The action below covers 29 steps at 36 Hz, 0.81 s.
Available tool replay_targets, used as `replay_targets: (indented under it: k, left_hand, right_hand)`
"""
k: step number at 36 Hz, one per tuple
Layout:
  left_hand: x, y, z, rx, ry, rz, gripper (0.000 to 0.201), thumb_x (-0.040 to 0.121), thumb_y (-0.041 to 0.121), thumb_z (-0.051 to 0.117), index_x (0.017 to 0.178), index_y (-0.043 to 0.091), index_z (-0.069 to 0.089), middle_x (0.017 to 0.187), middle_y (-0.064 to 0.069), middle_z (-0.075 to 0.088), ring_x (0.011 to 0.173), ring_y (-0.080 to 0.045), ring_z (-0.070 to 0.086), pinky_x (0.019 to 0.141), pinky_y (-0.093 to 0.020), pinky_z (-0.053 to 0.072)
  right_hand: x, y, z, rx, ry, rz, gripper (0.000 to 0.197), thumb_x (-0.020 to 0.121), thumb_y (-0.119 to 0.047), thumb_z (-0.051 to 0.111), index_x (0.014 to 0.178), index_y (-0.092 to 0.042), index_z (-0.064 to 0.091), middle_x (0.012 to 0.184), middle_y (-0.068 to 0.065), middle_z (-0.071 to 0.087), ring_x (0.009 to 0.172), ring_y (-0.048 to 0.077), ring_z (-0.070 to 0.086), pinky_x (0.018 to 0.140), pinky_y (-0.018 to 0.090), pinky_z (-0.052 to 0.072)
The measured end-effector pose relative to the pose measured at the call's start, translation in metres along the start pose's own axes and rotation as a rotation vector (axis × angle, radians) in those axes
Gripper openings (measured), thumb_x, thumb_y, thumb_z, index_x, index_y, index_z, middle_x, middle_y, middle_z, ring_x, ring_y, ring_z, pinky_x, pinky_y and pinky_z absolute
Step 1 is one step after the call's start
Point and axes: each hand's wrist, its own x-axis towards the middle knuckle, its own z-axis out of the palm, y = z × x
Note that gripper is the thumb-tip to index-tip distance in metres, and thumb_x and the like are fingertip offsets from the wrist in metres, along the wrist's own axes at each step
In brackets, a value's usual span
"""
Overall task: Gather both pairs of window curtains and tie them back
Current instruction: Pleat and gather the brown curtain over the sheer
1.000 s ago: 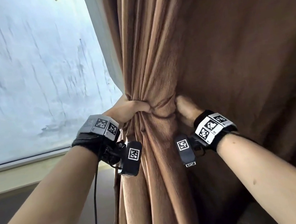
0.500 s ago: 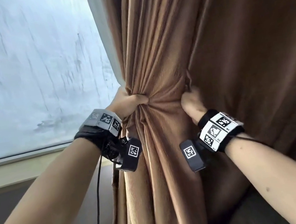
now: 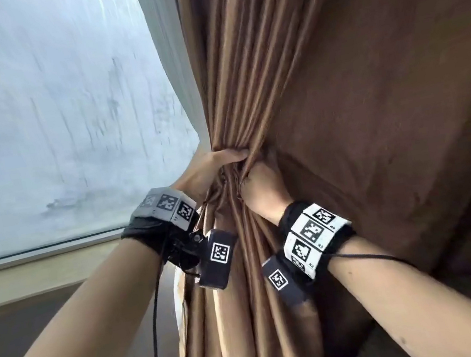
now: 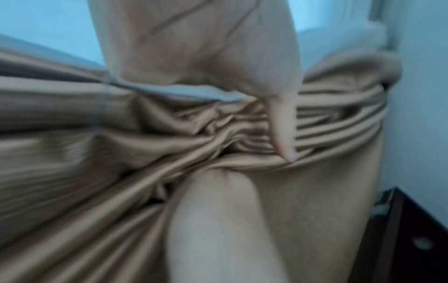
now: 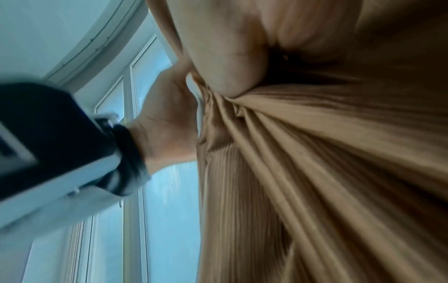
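Observation:
A brown ribbed curtain (image 3: 241, 69) hangs at the right side of the window, bunched into a narrow waist at mid height. My left hand (image 3: 211, 169) grips the bunch from the window side, thumb across the front folds (image 4: 283, 134). My right hand (image 3: 263, 186) grips the same bunch from the right, close beside the left, its fingers buried in the cloth (image 5: 230, 63). A pale sheer curtain (image 3: 173, 64) hangs behind the brown one. No tie-back band shows in any view.
Frosted window glass (image 3: 48, 115) fills the left, with a sill (image 3: 27, 273) below it. A darker brown curtain panel (image 3: 399, 90) spreads to the right. A black cable (image 3: 154, 314) hangs from my left wrist. A dark furniture edge (image 4: 412, 220) stands low beside the wall.
My right hand has moved left and up along the cloth until it sits against my left hand, drawing more folds into the bunch. The left hand has kept its grip.

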Motion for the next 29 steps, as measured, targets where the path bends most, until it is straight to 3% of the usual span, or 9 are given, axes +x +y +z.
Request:
replay_targets:
  k: [2, 5, 7, 9, 13, 18, 21, 25, 29]
  left_hand:
    - [0.003, -0.002, -0.002, 0.022, -0.050, -0.021, 0.074, 0.069, 0.043, 0.082, 0.130, 0.010, 0.055, 0.119, -0.002, 0.068, 0.110, -0.018, 0.065, 0.097, -0.033, 0.047]
    - [0.016, -0.004, 0.006, 0.172, 0.232, 0.049, 0.113, 0.042, 0.047, 0.096, 0.135, 0.013, 0.040, 0.122, 0.008, 0.059, 0.109, -0.005, 0.057, 0.091, -0.020, 0.047]
    - [0.025, -0.006, 0.006, 0.181, 0.349, 0.041, 0.123, 0.025, 0.056, 0.095, 0.130, 0.016, 0.045, 0.117, 0.007, 0.063, 0.105, -0.007, 0.062, 0.093, -0.028, 0.051]
    - [0.030, -0.007, 0.004, 0.233, 0.475, 0.001, 0.118, 0.022, 0.062, 0.091, 0.124, 0.018, 0.052, 0.111, 0.006, 0.066, 0.101, -0.011, 0.065, 0.092, -0.032, 0.053]
    - [0.030, -0.003, 0.007, 0.453, 0.673, -0.089, 0.064, 0.060, 0.034, 0.076, 0.117, 0.012, 0.058, 0.106, -0.006, 0.067, 0.098, -0.027, 0.064, 0.086, -0.035, 0.054]
    - [0.026, -0.003, 0.012, 0.490, 0.614, 0.020, 0.033, 0.071, 0.020, 0.065, 0.103, 0.013, 0.066, 0.090, -0.002, 0.063, 0.084, -0.023, 0.059, 0.071, -0.025, 0.044]
    - [0.024, -0.003, 0.010, 0.481, 0.604, 0.025, 0.035, 0.075, 0.017, 0.064, 0.109, 0.008, 0.064, 0.094, -0.005, 0.063, 0.088, -0.025, 0.059, 0.073, -0.026, 0.044]
    - [0.021, -0.002, -0.004, 0.441, 0.601, 0.030, 0.034, 0.077, 0.012, 0.064, 0.111, 0.006, 0.064, 0.095, -0.006, 0.061, 0.088, -0.024, 0.057, 0.074, -0.026, 0.044]
    - [0.015, 0.003, -0.016, 0.335, 0.496, 0.058, 0.044, 0.070, 0.011, 0.072, 0.114, 0.010, 0.066, 0.102, -0.005, 0.064, 0.097, -0.022, 0.060, 0.081, -0.027, 0.046]
  right_hand:
    - [-0.003, -0.004, 0.001, -0.009, -0.085, 0.063, 0.042, 0.095, -0.022, 0.044, 0.131, -0.001, 0.049, 0.132, 0.019, 0.054, 0.117, 0.034, 0.053, 0.087, 0.031, 0.040]
    - [-0.009, -0.022, -0.007, -0.019, -0.164, 0.008, 0.047, 0.099, -0.020, 0.041, 0.141, 0.002, 0.039, 0.146, 0.022, 0.041, 0.133, 0.036, 0.040, 0.108, 0.038, 0.034]
    - [-0.012, -0.034, -0.020, 0.071, -0.193, -0.056, 0.046, 0.098, -0.013, 0.041, 0.141, 0.003, 0.040, 0.148, 0.023, 0.040, 0.139, 0.035, 0.035, 0.115, 0.038, 0.026]
    - [-0.011, -0.036, -0.032, 0.138, -0.289, -0.048, 0.045, 0.090, -0.004, 0.047, 0.135, 0.002, 0.049, 0.142, 0.023, 0.049, 0.135, 0.033, 0.042, 0.112, 0.033, 0.030]
    - [-0.004, -0.024, -0.044, 0.243, -0.476, -0.009, 0.045, 0.078, 0.001, 0.049, 0.118, -0.011, 0.064, 0.117, 0.007, 0.068, 0.115, 0.021, 0.059, 0.099, 0.030, 0.044]
    - [-0.004, -0.013, -0.051, 0.488, -0.487, 0.086, 0.045, 0.079, 0.008, 0.056, 0.119, -0.010, 0.067, 0.109, 0.004, 0.069, 0.098, 0.007, 0.056, 0.081, 0.011, 0.043]
    - [-0.007, -0.002, -0.050, 0.645, -0.374, 0.143, 0.046, 0.083, 0.016, 0.055, 0.126, 0.000, 0.061, 0.113, 0.001, 0.064, 0.103, 0.006, 0.055, 0.082, 0.002, 0.041]
    - [-0.002, 0.033, -0.053, 0.599, 0.017, 0.348, 0.031, 0.080, 0.003, 0.065, 0.111, 0.002, 0.069, 0.110, 0.014, 0.070, 0.095, 0.013, 0.061, 0.071, 0.006, 0.045]
    - [0.000, 0.075, -0.069, 0.327, 0.255, 0.627, 0.089, 0.065, -0.050, 0.081, 0.137, -0.009, 0.048, 0.141, 0.016, 0.046, 0.130, 0.029, 0.046, 0.110, 0.033, 0.036]
